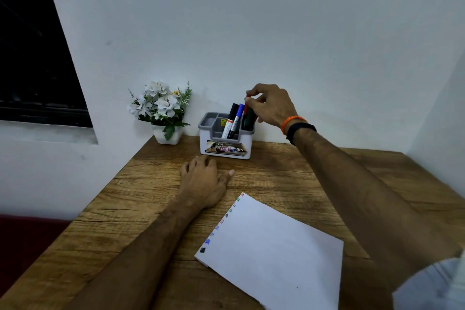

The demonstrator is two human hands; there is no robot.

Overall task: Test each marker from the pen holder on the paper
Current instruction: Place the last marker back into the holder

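Above the pen holder (226, 133), right hand (271, 106) pinches the red marker (247, 106) for lifting; left hand (203, 178) rests spread before it, paper (271, 246) nearer, awaiting strokes.

The pen holder (225, 142) stood at the back of the bench (276, 173), against the wall, with the flower pot (167, 136) just to its left and the markers (236, 119) upright in its right-hand compartments. The paper (271, 251) lay nearer the front, right of centre. The left hand (203, 178) rested on the bench just before the holder, and the right hand (270, 106) was above the holder, fingers on one marker's top.
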